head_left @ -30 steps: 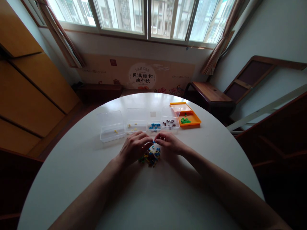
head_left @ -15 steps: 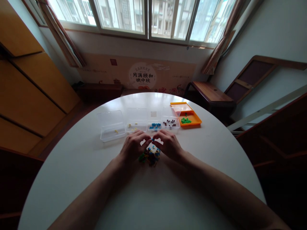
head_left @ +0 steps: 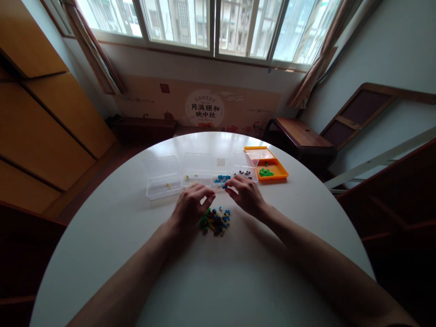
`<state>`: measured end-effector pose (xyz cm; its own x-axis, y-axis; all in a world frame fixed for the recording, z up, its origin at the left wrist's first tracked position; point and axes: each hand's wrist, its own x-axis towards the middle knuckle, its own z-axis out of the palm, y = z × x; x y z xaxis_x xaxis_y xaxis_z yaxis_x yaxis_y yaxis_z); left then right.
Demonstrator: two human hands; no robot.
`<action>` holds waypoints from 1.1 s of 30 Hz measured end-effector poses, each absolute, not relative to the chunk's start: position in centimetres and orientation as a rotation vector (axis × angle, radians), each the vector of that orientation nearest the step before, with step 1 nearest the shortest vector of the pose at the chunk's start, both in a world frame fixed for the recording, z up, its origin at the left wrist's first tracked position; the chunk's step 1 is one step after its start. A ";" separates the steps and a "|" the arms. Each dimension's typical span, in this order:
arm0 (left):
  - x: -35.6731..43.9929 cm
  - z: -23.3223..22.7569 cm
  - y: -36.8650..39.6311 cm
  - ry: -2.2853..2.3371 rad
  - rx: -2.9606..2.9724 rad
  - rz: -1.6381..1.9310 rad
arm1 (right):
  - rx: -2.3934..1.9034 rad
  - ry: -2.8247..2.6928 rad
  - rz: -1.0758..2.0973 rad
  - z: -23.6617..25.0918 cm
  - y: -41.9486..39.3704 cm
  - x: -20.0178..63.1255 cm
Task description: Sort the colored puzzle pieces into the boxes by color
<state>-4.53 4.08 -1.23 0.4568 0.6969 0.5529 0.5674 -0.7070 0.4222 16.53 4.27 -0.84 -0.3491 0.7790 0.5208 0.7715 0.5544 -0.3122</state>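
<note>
A small heap of mixed coloured bricks [head_left: 215,221] lies on the round white table [head_left: 211,277]. My left hand [head_left: 190,206] rests at the heap's left edge with its fingers curled and nothing visibly in them. My right hand [head_left: 245,194] is lifted toward the row of boxes, pinching a small blue brick [head_left: 225,186] at its fingertips. That brick hovers just in front of the clear box of blue bricks [head_left: 221,178].
Clear boxes stand in a row: one with a yellow piece [head_left: 162,184], one with a few yellow pieces [head_left: 196,176], one with dark bricks [head_left: 244,172]. An orange tray [head_left: 269,168] with green bricks sits at the right end. A wooden bench [head_left: 299,134] stands behind.
My hands, which met over the heap, have parted. My right hand has moved forward and right toward the blue-brick box with a blue brick. My left hand stayed by the heap.
</note>
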 end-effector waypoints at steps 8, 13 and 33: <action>-4.6 -1.1 4.3 1.110 2.506 1.097 | -1.314 -1.914 0.193 -0.5 7.5 16.3; -4.8 -1.0 4.7 1.099 2.399 1.115 | -1.256 -1.898 0.246 -0.7 6.9 16.9; -4.1 0.5 4.3 0.901 2.507 0.674 | -1.217 -1.995 0.353 -1.7 4.5 17.8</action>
